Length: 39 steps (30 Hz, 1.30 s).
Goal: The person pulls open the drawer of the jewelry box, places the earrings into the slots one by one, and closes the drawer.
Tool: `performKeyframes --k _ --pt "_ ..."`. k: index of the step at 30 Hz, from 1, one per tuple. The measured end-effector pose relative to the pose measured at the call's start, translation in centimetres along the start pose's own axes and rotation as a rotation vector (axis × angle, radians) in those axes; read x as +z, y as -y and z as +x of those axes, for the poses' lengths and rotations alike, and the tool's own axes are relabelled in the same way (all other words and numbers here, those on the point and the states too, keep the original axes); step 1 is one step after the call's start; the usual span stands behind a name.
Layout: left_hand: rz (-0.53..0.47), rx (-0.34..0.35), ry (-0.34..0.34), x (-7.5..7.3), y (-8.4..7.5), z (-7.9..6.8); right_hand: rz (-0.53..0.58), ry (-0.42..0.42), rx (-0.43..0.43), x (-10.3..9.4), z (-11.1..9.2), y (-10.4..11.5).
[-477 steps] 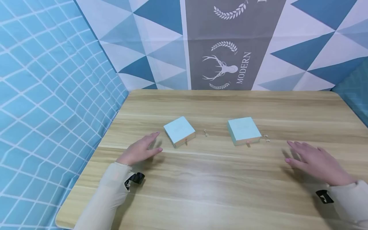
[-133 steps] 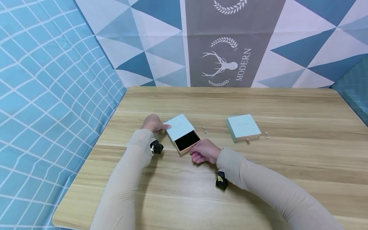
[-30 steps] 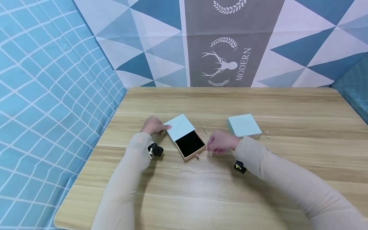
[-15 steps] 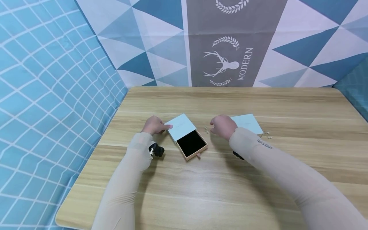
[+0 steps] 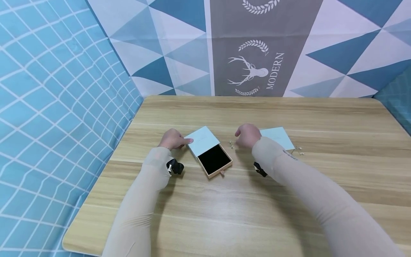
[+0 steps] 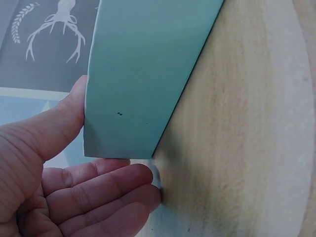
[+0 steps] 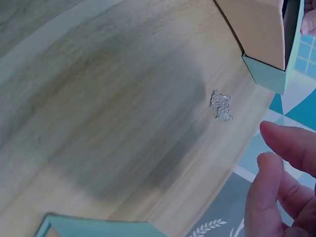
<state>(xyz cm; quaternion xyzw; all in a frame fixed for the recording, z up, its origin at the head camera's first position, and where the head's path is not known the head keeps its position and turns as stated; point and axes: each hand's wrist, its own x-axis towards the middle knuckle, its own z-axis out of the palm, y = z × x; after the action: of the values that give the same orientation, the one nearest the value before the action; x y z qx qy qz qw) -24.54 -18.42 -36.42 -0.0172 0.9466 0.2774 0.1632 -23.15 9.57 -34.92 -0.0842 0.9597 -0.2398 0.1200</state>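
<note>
A pale blue drawer box (image 5: 203, 140) sits on the table, its black-lined drawer (image 5: 220, 170) pulled out toward the near right. My left hand (image 5: 172, 139) holds the box's far left end, thumb over the top edge and fingers at the end wall (image 6: 118, 98). Small sparkling silver jewelry pieces (image 5: 232, 146) lie right of the drawer; the right wrist view shows them as ribbed, fan-like shapes (image 7: 221, 105). Just right of them hovers my right hand (image 5: 248, 135), thumb and forefinger (image 7: 269, 173) bent with a gap between them and nothing held.
A second pale blue box (image 5: 278, 137) stands behind my right wrist, partly covered by it. More small silver pieces (image 5: 301, 153) lie at its right. The wooden table (image 5: 205, 214) meets a patterned cloth backdrop (image 5: 179, 46) at its far edge.
Since the first frame, both hands have come to the left box and its drawer has been drawn out. My right hand then left the drawer front and moved back beside the silver pieces.
</note>
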Motion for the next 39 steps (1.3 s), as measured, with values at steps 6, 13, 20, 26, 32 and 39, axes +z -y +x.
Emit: performKeyframes --k 6,13,20,26,32,39 --pt "0.000 -0.007 0.006 -0.1 -0.1 0.0 0.129 0.065 0.062 0.2 0.2 0.1" --pt "0.001 -0.013 0.008 -0.1 -0.2 -0.1 0.239 0.115 0.141 1.1 0.2 0.4" --pt "0.005 -0.018 -0.005 0.0 -0.2 -0.1 0.221 0.116 0.133 2.6 0.3 0.1" --pt "-0.008 -0.029 -0.007 0.0 -0.3 -0.1 0.180 0.104 0.139 2.9 0.4 -0.1" --pt "-0.004 -0.033 -0.007 0.0 -0.5 -0.2 0.196 0.111 0.156 3.0 0.3 0.1" --pt "0.006 -0.035 -0.008 0.0 -0.6 -0.2 0.225 0.111 0.142 3.6 0.5 0.3"
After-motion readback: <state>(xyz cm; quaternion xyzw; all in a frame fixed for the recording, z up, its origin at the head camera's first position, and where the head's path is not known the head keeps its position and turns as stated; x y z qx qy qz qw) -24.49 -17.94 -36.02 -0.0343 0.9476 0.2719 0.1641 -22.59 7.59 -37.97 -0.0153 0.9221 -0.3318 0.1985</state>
